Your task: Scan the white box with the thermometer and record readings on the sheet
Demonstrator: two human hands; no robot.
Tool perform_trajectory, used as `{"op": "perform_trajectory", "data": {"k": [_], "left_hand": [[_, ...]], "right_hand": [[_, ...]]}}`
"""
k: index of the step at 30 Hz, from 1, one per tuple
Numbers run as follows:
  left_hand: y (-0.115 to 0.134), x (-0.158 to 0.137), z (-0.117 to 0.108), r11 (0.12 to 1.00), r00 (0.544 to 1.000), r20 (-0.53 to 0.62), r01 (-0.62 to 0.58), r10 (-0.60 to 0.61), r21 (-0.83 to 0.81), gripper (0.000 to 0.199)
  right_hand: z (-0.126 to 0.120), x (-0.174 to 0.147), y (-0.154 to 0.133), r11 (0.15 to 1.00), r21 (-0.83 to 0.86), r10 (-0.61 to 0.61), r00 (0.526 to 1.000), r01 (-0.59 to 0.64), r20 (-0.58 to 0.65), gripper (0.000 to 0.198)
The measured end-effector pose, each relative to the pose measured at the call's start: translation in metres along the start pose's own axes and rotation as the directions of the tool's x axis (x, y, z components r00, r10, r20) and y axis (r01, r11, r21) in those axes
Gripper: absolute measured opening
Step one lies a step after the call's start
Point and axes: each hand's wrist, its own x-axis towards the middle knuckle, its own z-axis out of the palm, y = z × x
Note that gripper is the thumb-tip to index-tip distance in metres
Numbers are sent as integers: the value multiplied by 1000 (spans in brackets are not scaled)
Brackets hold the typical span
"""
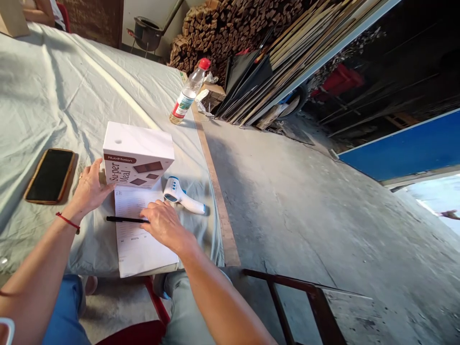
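A white box with brown printing (138, 148), marked "Super Meal", stands upright on the cloth-covered table. My left hand (88, 189) is at its lower left corner, fingers spread and thumb reaching to the front face; firm contact is hard to judge. Printed paper sheets (143, 251) lie in front of the box, partly beneath my right hand. A black pen (124, 219) lies level across them, its right end between the thumb and curled fingers of my right hand (163, 223). Just beyond that hand is a white and blue infrared thermometer (183, 195).
A phone in a brown case (49, 176) lies left of my left hand. Near the table's right edge stands a red-capped plastic bottle (187, 93). Stacked firewood (230, 36) and leaning boards (287, 62) are behind. A dark frame (294, 287) is at lower right. Another person's arm shows at top left.
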Motion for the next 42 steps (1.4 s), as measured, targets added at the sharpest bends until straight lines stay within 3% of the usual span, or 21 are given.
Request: {"op": "perform_trajectory", "data": {"k": [3, 5, 8, 11, 16, 23, 35, 42], "left_hand": [[-9, -8, 1, 964, 1000, -19, 23, -18, 265, 70], [-13, -14, 2, 951, 999, -35, 43, -34, 306, 65], [-16, -22, 5, 956, 997, -77, 40, -18, 290, 42], [-14, -26, 7, 948, 997, -75, 44, -21, 314, 31], [-10, -34, 12, 889, 997, -54, 69, -50, 453, 31], [-5, -39, 13, 860, 999, -23, 53, -48, 508, 29], [-1, -37, 14, 845, 999, 12, 35, -49, 533, 29], [11, -36, 11, 816, 991, 53, 72, -125, 573, 31]], "right_hand": [[-1, 1, 1, 995, 101, -26, 1000, 25, 6, 17], [-5, 0, 6, 954, 299, -2, 999, 12, -35, 13], [-6, 2, 7, 765, 640, 84, 976, 67, -203, 5], [5, 9, -4, 573, 802, 192, 923, 170, -333, 11], [32, 28, -26, 464, 854, 252, 890, 233, -380, 18], [59, 57, -27, 506, 839, 396, 811, 199, -431, 20], [67, 61, -23, 614, 765, 296, 843, 193, -450, 19], [76, 64, -18, 684, 685, 231, 816, 251, -530, 20]]}}
